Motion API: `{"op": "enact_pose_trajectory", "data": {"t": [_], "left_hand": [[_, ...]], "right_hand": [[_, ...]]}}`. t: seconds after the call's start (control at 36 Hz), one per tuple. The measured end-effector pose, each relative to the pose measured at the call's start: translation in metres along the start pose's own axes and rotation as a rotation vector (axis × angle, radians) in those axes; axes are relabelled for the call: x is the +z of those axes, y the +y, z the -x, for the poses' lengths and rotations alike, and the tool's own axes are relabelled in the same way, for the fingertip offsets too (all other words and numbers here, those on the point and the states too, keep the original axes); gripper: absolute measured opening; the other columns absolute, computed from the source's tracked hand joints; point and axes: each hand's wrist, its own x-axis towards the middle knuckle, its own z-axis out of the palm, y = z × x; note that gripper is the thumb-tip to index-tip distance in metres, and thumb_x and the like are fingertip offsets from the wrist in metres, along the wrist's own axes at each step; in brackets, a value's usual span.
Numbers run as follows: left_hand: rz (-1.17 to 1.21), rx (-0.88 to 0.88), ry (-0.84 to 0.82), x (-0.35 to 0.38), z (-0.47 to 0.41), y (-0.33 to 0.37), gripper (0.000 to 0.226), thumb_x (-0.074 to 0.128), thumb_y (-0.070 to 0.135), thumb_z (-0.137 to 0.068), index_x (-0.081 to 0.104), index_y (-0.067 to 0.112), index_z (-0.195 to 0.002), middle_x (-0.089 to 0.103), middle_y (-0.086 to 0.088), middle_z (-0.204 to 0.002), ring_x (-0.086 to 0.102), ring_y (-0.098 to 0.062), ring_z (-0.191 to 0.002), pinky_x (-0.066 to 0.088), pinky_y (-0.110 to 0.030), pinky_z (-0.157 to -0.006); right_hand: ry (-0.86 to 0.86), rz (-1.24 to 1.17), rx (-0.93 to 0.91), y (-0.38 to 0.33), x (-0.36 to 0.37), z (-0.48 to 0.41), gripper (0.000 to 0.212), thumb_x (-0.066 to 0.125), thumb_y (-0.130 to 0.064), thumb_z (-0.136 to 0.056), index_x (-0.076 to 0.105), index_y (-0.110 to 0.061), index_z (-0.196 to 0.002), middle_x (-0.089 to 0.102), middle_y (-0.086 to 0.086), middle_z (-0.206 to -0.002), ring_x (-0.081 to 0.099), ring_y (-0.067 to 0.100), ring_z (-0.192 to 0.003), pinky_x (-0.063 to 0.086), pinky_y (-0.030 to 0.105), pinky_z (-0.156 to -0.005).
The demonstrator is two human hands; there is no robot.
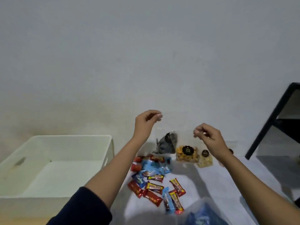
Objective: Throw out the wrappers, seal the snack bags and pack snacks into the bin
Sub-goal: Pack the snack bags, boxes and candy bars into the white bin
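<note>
Both hands are raised in front of the wall and hold a clear snack bag by its top edge. My left hand pinches the top left corner and my right hand pinches the top right. Dark striped snacks sit in the bag's lower left part, just above the table. A white bin stands to the left with nothing visible inside. Below the hands, several small wrapped bars in red, yellow and blue lie in a loose pile. A bag of orange snacks and a bag of pale snacks stand behind the pile.
A blue plastic bag lies at the near edge of the white-covered table. A black-framed shelf stands at the right. A plain wall closes the far side right behind the snack bags.
</note>
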Motion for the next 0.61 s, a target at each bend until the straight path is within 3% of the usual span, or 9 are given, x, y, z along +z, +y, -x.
{"op": "enact_pose_trajectory", "data": {"t": [0.14, 0.33, 0.44, 0.61], "left_hand": [[0.020, 0.004, 0.113, -0.098, 0.002, 0.025, 0.008, 0.056, 0.001, -0.089, 0.062, 0.002, -0.095, 0.064, -0.006, -0.077, 0.062, -0.003, -0.062, 0.053, -0.016, -0.065], [0.004, -0.040, 0.324, -0.217, 0.024, 0.026, 0.008, 0.054, 0.005, -0.091, 0.059, 0.005, -0.097, 0.063, -0.005, -0.080, 0.063, -0.008, -0.069, 0.052, -0.013, -0.068], [0.022, -0.093, 0.448, -0.263, 0.039, 0.014, 0.008, 0.053, 0.010, -0.092, 0.059, 0.015, -0.090, 0.064, -0.005, -0.086, 0.062, -0.011, -0.075, 0.048, -0.008, -0.062], [0.058, -0.212, 0.553, -0.298, 0.052, -0.022, 0.008, 0.052, 0.011, -0.092, 0.058, 0.009, -0.098, 0.065, -0.003, -0.086, 0.059, -0.010, -0.078, 0.045, -0.005, -0.060]], "right_hand": [[-0.024, -0.160, -0.076, -0.060, 0.088, -0.020, 0.010, 0.055, -0.020, -0.081, 0.060, -0.020, -0.073, 0.065, -0.009, -0.070, 0.058, 0.009, -0.068, 0.046, 0.017, -0.059], [-0.162, -0.250, -0.132, -0.111, 0.203, -0.040, 0.024, 0.054, -0.001, -0.090, 0.061, -0.019, -0.076, 0.063, 0.003, -0.072, 0.059, 0.009, -0.070, 0.050, 0.021, -0.060], [-0.228, -0.260, -0.115, -0.121, 0.255, -0.044, 0.022, 0.055, -0.002, -0.090, 0.061, -0.019, -0.077, 0.064, 0.005, -0.074, 0.059, 0.008, -0.071, 0.051, 0.020, -0.061], [-0.335, -0.231, 0.007, -0.109, 0.308, -0.045, 0.017, 0.057, -0.005, -0.090, 0.063, -0.014, -0.077, 0.065, 0.008, -0.077, 0.060, 0.014, -0.074, 0.053, 0.019, -0.064]]}}
